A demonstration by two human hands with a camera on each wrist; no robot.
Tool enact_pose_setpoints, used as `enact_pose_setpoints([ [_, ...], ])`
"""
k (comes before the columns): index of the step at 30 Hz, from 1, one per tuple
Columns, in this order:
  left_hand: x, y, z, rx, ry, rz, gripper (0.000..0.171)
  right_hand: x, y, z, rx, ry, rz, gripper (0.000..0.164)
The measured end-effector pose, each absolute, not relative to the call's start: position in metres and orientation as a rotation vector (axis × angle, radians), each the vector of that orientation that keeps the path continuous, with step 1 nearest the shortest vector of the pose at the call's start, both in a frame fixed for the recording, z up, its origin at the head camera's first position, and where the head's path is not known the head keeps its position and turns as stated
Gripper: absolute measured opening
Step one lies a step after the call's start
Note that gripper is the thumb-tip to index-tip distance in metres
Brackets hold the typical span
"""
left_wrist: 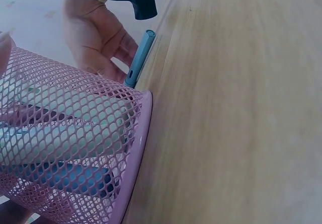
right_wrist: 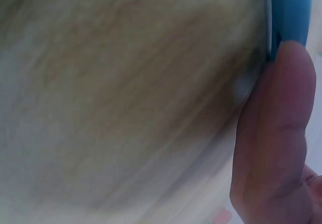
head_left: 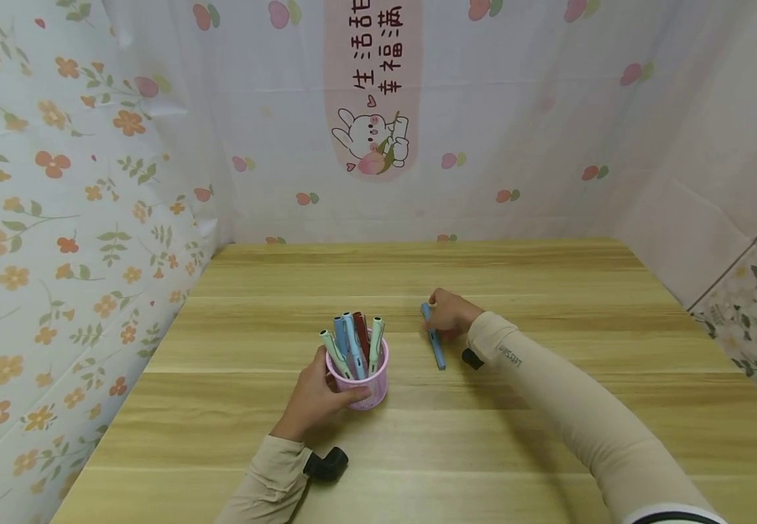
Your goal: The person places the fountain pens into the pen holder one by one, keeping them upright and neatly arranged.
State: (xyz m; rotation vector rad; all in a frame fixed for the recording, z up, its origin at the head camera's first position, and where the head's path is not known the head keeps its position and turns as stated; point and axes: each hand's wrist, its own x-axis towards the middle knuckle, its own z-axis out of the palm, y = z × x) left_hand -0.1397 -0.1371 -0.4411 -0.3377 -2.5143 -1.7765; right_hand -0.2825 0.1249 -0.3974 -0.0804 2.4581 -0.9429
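My left hand [head_left: 316,397] grips a pink mesh pen holder [head_left: 379,389], its thumb across the near side. The holder stands upright on the table, with several pens inside: two light green pens [head_left: 375,342], blue ones [head_left: 354,342] and a dark red one [head_left: 360,329]. To the right, my right hand [head_left: 452,314] holds a blue pen [head_left: 438,355] low at the table. In the right wrist view the thumb [right_wrist: 282,118] presses along that pen's side; the other fingers are mostly hidden. The left wrist view has the holder's mesh wall [left_wrist: 75,98] close up.
The wood-grain table [head_left: 274,466] stretches around both hands. A patterned cloth [head_left: 274,145] hangs behind the far edge, and a floral cloth [head_left: 57,240] borders the left side. Dark wrist cameras [head_left: 327,464] sit by the beige sleeves [head_left: 575,393].
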Motion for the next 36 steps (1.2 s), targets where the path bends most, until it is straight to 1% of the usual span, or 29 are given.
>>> enact_pose_setpoints([
  [4, -0.140, -0.137, -0.441, -0.336, -2.515, -1.767, 0.086, -0.279, 0.123, -0.396, -0.085, 2.466, -0.918, 0.063],
  [14, -0.140, -0.137, -0.442, -0.333, -2.531, -1.734, 0.080, -0.279, 0.124, -0.401, -0.107, 2.503, -0.871, 0.064],
  [22, -0.139, -0.136, -0.439, -0.332, -2.523, -1.754, 0.081, -0.280, 0.127, -0.399, -0.094, 2.416, -0.977, 0.068],
  [29, -0.139, -0.136, -0.439, -0.317, -2.531, -1.754, 0.082, -0.282, 0.131, -0.402, -0.044, 2.333, -1.114, 0.064],
  [36, -0.140, -0.136, -0.441, -0.308, -2.535, -1.750, 0.081, -0.284, 0.134, -0.405, -0.045, 2.297, -1.163, 0.064],
])
